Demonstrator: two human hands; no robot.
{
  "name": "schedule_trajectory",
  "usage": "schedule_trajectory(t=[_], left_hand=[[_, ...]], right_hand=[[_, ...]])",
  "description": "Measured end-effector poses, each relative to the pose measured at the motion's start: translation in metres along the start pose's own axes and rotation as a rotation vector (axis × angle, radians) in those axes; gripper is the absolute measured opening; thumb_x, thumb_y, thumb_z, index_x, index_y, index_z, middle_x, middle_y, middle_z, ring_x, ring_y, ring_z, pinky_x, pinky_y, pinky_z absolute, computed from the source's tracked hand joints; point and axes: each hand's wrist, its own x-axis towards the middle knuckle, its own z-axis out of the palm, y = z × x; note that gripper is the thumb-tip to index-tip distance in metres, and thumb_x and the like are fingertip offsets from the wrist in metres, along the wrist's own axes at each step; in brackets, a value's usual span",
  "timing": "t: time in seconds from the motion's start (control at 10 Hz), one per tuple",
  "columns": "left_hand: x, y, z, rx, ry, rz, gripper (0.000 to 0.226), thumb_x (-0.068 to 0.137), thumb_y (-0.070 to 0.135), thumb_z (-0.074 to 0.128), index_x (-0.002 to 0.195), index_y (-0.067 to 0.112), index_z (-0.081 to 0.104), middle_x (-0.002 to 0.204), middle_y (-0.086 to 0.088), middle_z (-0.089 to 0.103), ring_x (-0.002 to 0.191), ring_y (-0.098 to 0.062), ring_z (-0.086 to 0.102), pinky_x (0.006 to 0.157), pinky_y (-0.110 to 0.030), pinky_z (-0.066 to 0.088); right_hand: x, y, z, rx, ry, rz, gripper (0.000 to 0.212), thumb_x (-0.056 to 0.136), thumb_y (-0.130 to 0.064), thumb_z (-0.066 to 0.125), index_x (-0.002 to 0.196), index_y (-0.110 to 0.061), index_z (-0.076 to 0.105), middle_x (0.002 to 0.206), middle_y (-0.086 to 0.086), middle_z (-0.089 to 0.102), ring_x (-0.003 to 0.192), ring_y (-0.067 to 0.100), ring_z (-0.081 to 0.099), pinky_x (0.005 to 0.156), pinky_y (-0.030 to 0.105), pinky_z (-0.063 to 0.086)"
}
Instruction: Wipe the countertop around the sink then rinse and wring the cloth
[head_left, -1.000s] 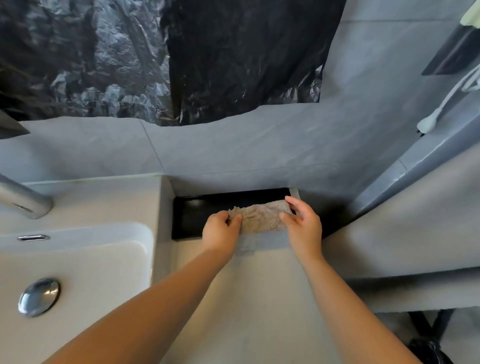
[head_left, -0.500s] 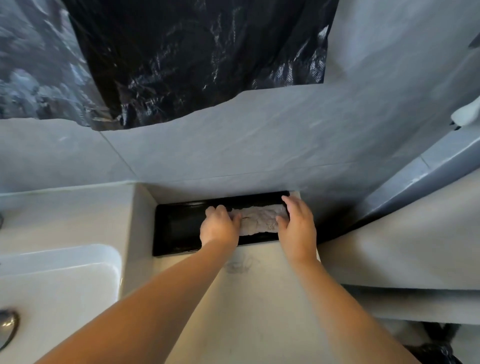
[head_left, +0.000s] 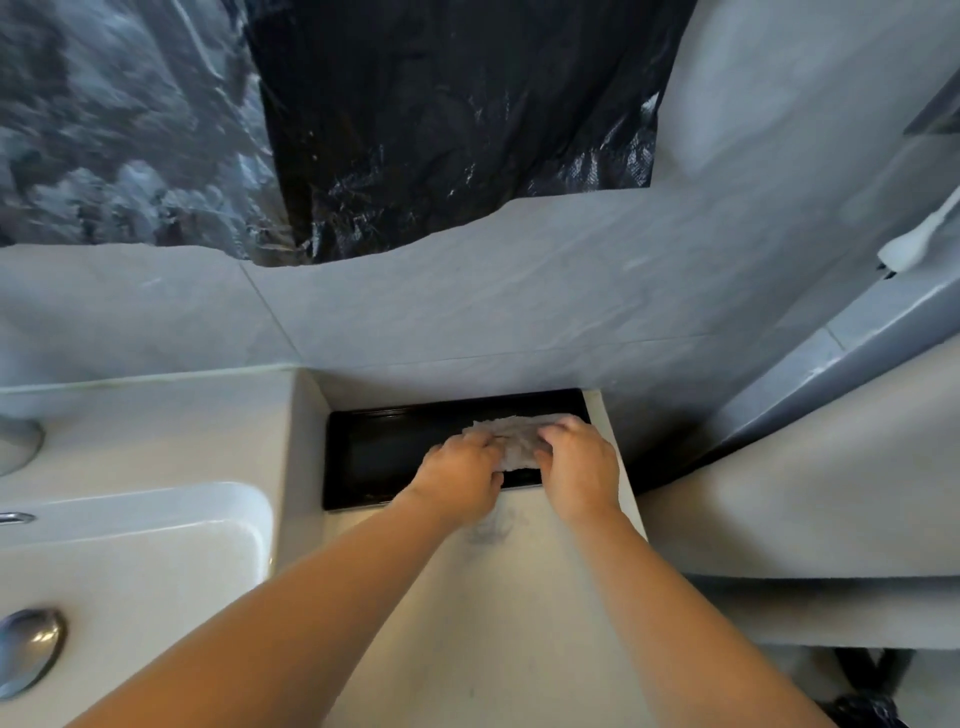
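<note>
Both hands, the left hand (head_left: 462, 467) and the right hand (head_left: 579, 462), hold the bunched cloth (head_left: 511, 439) on the black tray (head_left: 374, 457) beside the sink (head_left: 156, 519), so it looks like wiping time, and next the cloth should rub the countertop (head_left: 509, 623).

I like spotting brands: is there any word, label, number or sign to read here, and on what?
None. No writing shows on the tray, cloth, sink, wall or plastic sheet; the grey smudge on the counter is no text.
</note>
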Motion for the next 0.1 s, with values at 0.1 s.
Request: schedule_trajectory(t=[0.1], left_hand=[[-0.0187, -0.0170, -0.0178, -0.050, 0.129, 0.002, 0.031, 0.090, 0.020, 0.047, 0.118, 0.012, 0.060, 0.115, -0.005, 0.056, 0.106, -0.026, 0.053, 0.087, -0.040, 0.050]], right_hand=[[-0.0135, -0.0063, -0.0194, 0.193, 0.076, 0.065, 0.023, 0.091, -0.018, 0.057, 0.111, -0.018, 0.068, 0.114, -0.001, 0.064, 0.101, 0.020, 0.059, 0.078, 0.029, 0.048]])
